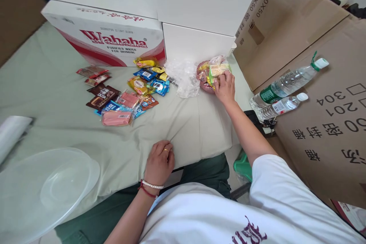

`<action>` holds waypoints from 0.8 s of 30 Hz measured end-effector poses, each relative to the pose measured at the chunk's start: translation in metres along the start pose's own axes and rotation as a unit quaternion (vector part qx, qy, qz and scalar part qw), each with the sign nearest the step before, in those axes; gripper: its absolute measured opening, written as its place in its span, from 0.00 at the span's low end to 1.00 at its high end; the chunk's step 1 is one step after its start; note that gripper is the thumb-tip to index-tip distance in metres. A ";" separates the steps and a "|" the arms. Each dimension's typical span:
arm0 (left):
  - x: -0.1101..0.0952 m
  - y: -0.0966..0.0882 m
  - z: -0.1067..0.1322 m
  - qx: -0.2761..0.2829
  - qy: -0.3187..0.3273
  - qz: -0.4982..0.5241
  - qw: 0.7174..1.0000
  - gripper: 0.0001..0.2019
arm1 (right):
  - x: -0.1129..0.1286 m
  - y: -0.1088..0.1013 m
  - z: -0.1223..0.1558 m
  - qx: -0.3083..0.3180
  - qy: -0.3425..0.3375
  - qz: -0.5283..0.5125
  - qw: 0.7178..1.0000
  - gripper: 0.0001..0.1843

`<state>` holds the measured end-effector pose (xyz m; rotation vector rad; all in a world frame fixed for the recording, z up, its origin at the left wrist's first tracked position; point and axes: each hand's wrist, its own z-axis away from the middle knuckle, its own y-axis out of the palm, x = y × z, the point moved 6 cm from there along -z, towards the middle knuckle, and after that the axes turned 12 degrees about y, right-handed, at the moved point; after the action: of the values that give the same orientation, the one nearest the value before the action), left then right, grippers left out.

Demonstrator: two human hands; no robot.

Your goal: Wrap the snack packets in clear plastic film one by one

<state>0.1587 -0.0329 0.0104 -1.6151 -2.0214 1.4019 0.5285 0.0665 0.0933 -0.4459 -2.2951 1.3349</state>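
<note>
My right hand [225, 87] reaches to the far right of the cloth-covered table, fingers closed on a yellow-green snack packet [217, 70] that lies on a pink bowl [203, 80] filled with more packets. My left hand [159, 162] rests near the table's front edge, fingers curled under on the pale green cloth [57, 114], nothing visible in it. A spread of wrapped snacks [126, 99] lies in the middle of the table, well left of the right hand. Crumpled clear plastic [184, 76] sits just left of the bowl.
A Wahaha water carton [114, 40] and white boxes [197, 42] stand at the back. Brown cardboard boxes [328, 122] stand on the right, with two water bottles [286, 87] lying on them. A clear plastic lid [42, 190] sits at the near left.
</note>
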 end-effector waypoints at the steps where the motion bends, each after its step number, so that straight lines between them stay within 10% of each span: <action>1: 0.000 0.000 0.000 0.001 -0.001 0.000 1.000 0.11 | 0.001 -0.003 0.004 0.003 -0.003 0.001 1.000 0.18; 14: -0.001 0.000 0.001 -0.003 0.001 0.003 1.000 0.11 | 0.054 0.046 0.025 0.157 0.032 0.020 0.987 0.31; 24: 0.000 0.000 0.002 0.005 -0.003 0.016 1.000 0.11 | -0.066 0.001 0.060 0.108 -0.008 0.030 0.994 0.19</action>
<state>0.1575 -0.0345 0.0092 -1.6476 -1.9962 1.4268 0.5535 -0.0089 0.0527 -0.4376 -2.1335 1.5998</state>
